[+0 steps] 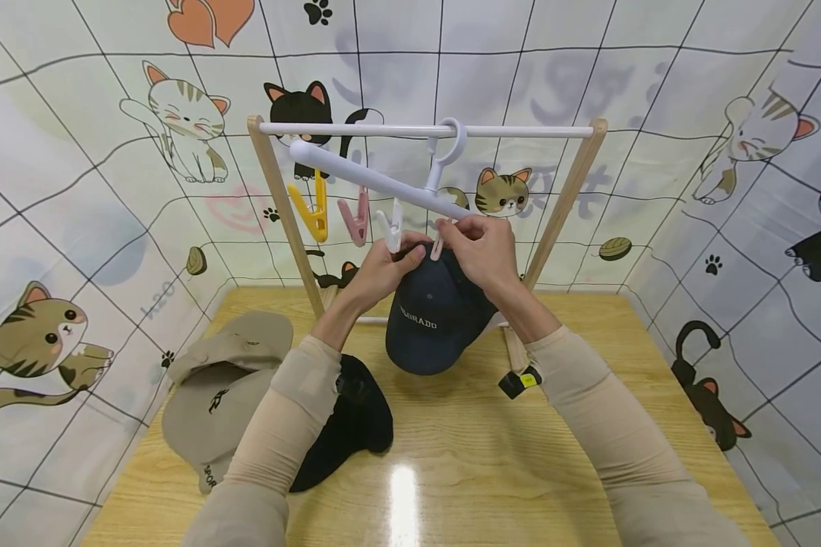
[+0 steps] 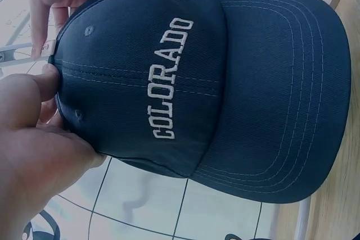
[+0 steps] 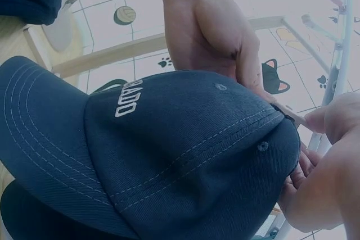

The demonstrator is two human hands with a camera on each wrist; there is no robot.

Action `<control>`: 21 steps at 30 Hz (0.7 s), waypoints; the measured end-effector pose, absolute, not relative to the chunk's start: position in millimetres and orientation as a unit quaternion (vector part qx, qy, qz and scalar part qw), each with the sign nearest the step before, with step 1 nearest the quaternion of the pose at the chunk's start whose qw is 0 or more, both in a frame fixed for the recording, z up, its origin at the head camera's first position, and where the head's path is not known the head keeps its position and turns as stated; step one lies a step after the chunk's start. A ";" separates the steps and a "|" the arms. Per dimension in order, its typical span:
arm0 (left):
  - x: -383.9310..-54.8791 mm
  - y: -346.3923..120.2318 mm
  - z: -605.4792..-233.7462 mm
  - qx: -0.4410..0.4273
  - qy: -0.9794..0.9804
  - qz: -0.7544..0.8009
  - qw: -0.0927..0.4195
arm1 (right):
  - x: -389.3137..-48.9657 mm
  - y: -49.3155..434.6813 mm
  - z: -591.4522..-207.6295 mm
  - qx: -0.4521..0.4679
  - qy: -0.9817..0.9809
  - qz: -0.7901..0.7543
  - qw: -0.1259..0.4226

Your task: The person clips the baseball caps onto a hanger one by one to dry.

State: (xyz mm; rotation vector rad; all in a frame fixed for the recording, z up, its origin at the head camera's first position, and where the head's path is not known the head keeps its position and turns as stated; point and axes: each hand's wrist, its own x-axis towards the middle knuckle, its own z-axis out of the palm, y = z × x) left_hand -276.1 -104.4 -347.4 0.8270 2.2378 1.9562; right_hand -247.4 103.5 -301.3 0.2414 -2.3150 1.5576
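Observation:
A dark navy baseball cap (image 1: 425,346) with COLORADO lettering hangs brim down below a white hanger (image 1: 376,178). My left hand (image 1: 383,270) pinches the cap's crown from the left. A pale pink clip (image 1: 437,248) stands at the top of the crown, and my right hand (image 1: 485,251) pinches it between thumb and fingers. In the left wrist view the cap (image 2: 140,77) shows its front and brim, with the left thumb at the crown's top. The right wrist view shows the clip (image 3: 292,114) meeting the crown; how far it bites is hidden.
A yellow clip (image 1: 314,213), a pink clip (image 1: 357,216) and a white clip (image 1: 391,226) hang along the hanger, which is hooked on the white rail (image 1: 519,131) of a wooden-legged rack. Beige caps (image 1: 228,395) and a black cap (image 1: 365,410) lie on the table's left.

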 end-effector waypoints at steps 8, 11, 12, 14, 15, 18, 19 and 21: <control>-276.8 -105.4 -349.5 0.272 0.731 0.626 0.019 | -247.0 103.7 -302.0 0.079 -0.824 0.538 0.162; -276.5 -106.4 -349.5 0.272 0.733 0.623 0.019 | -246.4 103.2 -302.1 0.077 -0.823 0.540 0.158; -276.2 -106.6 -349.2 0.272 0.733 0.623 0.019 | -246.1 103.1 -302.1 0.077 -0.823 0.540 0.157; -276.0 -107.0 -348.9 0.273 0.735 0.621 0.019 | -246.3 102.7 -302.2 0.076 -0.822 0.543 0.156; -275.9 -107.2 -348.8 0.273 0.736 0.620 0.019 | -246.5 102.6 -302.3 0.076 -0.820 0.545 0.154; -275.8 -108.0 -348.5 0.275 0.737 0.617 0.021 | -247.5 102.8 -303.4 0.071 -0.817 0.552 0.151; -275.8 -108.3 -348.6 0.276 0.737 0.616 0.022 | -247.6 103.0 -303.7 0.070 -0.816 0.554 0.150; -275.7 -108.8 -348.7 0.277 0.738 0.615 0.026 | -247.8 103.7 -304.4 0.068 -0.813 0.559 0.147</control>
